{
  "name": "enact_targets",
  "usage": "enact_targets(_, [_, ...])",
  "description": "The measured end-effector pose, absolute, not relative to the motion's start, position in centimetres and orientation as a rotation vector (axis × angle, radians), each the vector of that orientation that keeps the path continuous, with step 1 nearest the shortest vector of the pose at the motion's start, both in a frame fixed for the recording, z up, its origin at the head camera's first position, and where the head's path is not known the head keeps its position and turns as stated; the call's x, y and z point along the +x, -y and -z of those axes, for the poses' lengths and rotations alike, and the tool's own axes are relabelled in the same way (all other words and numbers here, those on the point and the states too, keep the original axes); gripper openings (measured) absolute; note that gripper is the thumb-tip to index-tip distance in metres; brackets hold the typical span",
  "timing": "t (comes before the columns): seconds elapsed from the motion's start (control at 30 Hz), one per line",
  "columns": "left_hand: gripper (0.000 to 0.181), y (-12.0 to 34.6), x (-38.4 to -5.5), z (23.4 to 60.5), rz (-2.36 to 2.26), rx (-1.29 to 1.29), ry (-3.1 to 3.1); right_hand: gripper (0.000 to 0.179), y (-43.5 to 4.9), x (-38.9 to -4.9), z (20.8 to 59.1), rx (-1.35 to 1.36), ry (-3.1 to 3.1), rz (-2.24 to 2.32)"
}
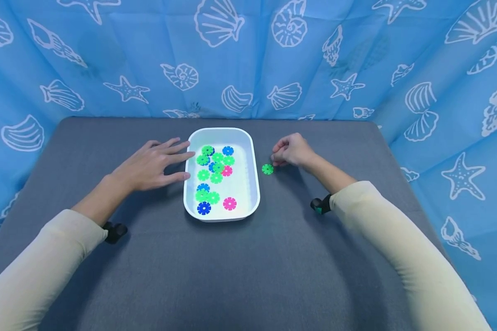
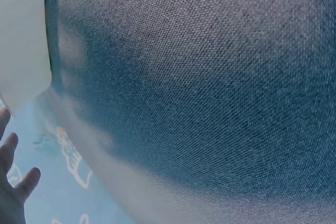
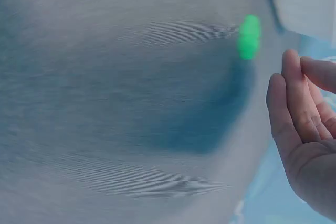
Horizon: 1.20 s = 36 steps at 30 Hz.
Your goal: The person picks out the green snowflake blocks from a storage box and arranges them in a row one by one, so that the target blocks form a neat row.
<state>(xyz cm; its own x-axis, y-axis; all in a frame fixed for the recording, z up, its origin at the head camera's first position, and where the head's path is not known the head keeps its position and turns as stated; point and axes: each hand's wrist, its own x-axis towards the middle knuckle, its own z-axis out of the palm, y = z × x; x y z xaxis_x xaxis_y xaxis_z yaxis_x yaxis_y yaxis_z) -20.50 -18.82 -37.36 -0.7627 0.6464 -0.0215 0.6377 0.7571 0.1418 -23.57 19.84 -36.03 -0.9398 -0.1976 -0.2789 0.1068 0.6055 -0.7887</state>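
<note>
In the head view my left hand (image 1: 151,164) reaches the left rim of a white plastic tray (image 1: 255,184), fingers spread and fingertips overlapping the rim. Thin notched flower-shaped discs in green, blue and pink lie in the tray, such as a pink disc (image 1: 229,203) and a dark blue disc (image 1: 204,208). Right of the tray, one green disc (image 1: 267,169) lies on the table. My right hand (image 1: 294,150) is beside it, fingers bent, thumb near the fingertips. In the right wrist view that green disc (image 3: 249,38) is blurred, with a gap between it and the fingertips.
A dark grey cloth covers the table (image 1: 232,266). Behind it and along both sides hangs a blue curtain (image 1: 248,59) with white shells and starfish. Each wrist carries a small black camera, one by the left sleeve (image 1: 49,257), one by the right sleeve (image 1: 389,234).
</note>
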Motion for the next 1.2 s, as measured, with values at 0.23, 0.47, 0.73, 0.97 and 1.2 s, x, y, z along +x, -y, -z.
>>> enact_targets(0.23, [0.069, 18.8, -20.6, 37.4, -0.193, 1.054, -2.88, 0.015, -18.3, -23.9, 32.0, -0.122, -2.458, 1.301])
enact_targets(0.47, [0.069, 18.9, -20.6, 37.3, -0.19, 1.065, -2.881, 0.026, -15.7, -24.1, 30.0, -0.121, -2.338, 1.226])
enact_targets(0.73, [0.069, 19.0, -20.5, 37.3, -0.167, 1.068, -2.884, 0.035, -12.6, -23.5, 30.7, -0.175, -2.158, 1.072])
enact_targets(0.97, [0.069, 18.9, -20.6, 37.3, -0.15, 1.06, -2.881, 0.036, -10.3, -23.3, 31.6, -0.196, -2.052, 0.969])
enact_targets(1.2, [0.07, 18.8, -20.8, 37.2, -0.132, 1.078, -2.883, 0.038, -8.5, -22.7, 32.8, -0.217, -1.964, 0.895])
